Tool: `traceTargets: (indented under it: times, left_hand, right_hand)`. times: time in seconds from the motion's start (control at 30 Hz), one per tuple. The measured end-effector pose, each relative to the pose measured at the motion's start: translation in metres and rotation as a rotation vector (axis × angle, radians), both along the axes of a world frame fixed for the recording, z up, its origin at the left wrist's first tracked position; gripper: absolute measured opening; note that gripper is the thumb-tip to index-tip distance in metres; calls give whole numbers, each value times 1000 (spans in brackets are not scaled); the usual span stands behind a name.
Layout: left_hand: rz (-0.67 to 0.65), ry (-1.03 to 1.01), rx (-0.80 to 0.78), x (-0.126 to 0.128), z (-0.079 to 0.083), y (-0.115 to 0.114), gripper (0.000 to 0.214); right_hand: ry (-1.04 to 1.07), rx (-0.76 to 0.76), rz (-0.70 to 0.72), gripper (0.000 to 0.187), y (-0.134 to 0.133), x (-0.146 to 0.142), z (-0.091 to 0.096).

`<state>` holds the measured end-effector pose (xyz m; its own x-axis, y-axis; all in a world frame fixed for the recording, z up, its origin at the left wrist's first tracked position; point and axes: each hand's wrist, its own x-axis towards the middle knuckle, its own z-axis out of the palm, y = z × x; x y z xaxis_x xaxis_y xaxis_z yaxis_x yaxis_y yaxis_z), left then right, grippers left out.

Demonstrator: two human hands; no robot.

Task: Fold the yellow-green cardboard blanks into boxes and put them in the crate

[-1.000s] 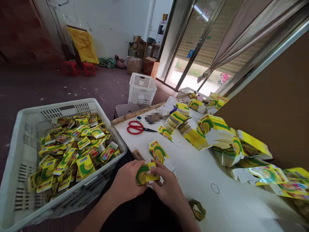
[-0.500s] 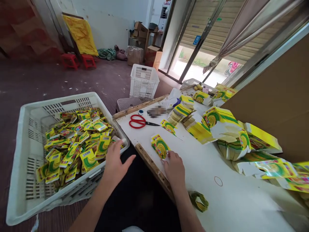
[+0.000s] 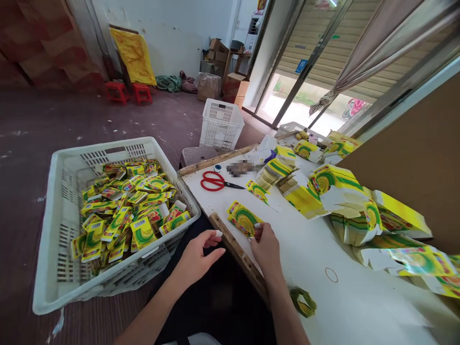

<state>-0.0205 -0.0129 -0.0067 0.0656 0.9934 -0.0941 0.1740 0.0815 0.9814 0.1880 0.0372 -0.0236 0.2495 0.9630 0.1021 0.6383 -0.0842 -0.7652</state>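
Observation:
My right hand (image 3: 265, 247) rests on the white table (image 3: 323, 306) and pinches the near edge of a flat yellow-and-green carton (image 3: 243, 218), the top one of a small stack. My left hand (image 3: 199, 256) hovers over my lap beside the table's wooden edge strip (image 3: 237, 251), fingers apart and holding nothing. A large white plastic crate (image 3: 64, 211) to my left holds several folded yellow-and-green boxes (image 3: 125, 211).
Red scissors (image 3: 214, 181) lie at the table's far end. Piles of flat yellow cartons (image 3: 338, 196) run along the brown board (image 3: 413, 158) on the right. A rubber band (image 3: 331, 274) lies on the table. A smaller white basket (image 3: 220, 123) stands on the floor beyond.
The folded box both hands held a second ago is gone; my left hand went to the crate and has come back empty. My right hand moved to the carton stack and took the top carton's edge.

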Motion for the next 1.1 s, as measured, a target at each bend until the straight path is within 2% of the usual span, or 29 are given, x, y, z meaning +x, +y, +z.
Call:
traceTargets:
  times: [0.1, 0.17, 0.23, 0.3, 0.37, 0.43, 0.53, 0.6, 0.67, 0.8, 0.9, 1.0, 1.1]
  left_hand:
    - [-101, -142, -107, 9, -2, 1, 42]
    - [-112, -359, -137, 18, -2, 5, 56]
    - [-29, -653, -143, 28, 2, 9, 59]
    - [112, -907, -163, 37, 11, 14, 55]
    - [255, -1049, -181, 43, 21, 18, 53]
    - [362, -1091, -133, 48, 28, 20, 49]
    - [533, -987, 21, 52, 27, 21, 46]
    - [592, -856, 60, 52, 22, 18, 50]
    - [520, -770, 76, 51, 18, 15, 50]
    - [230, -669, 143, 45, 16, 9, 50]
    - [197, -529, 81, 40, 16, 8, 32]
    - [273, -390, 166, 32, 18, 6, 29]
    - [411, -135, 452, 17, 29, 2, 49]
  right_hand:
    - [137, 18, 49, 28, -7, -1, 9]
    - [209, 19, 112, 31, -17, -8, 17]
    - [312, -10, 230, 32, -29, -19, 25]
    - [488, -69, 372, 32, -43, -33, 30]
    - [650, -109, 451, 31, -54, -45, 34]
    - [735, -108, 482, 32, -61, -54, 35]
    - [771, -87, 502, 36, -64, -62, 35]
    - [770, -82, 486, 35, -62, -62, 34]
    - [758, -72, 443, 32, -58, -58, 32]
    - [705, -13, 291, 23, -53, -40, 26]
    - [576, -2, 256, 12, -52, -26, 24]
    - [351, 195, 210, 11, -49, -14, 28]
    - [-32, 510, 176, 20, -44, -5, 41]
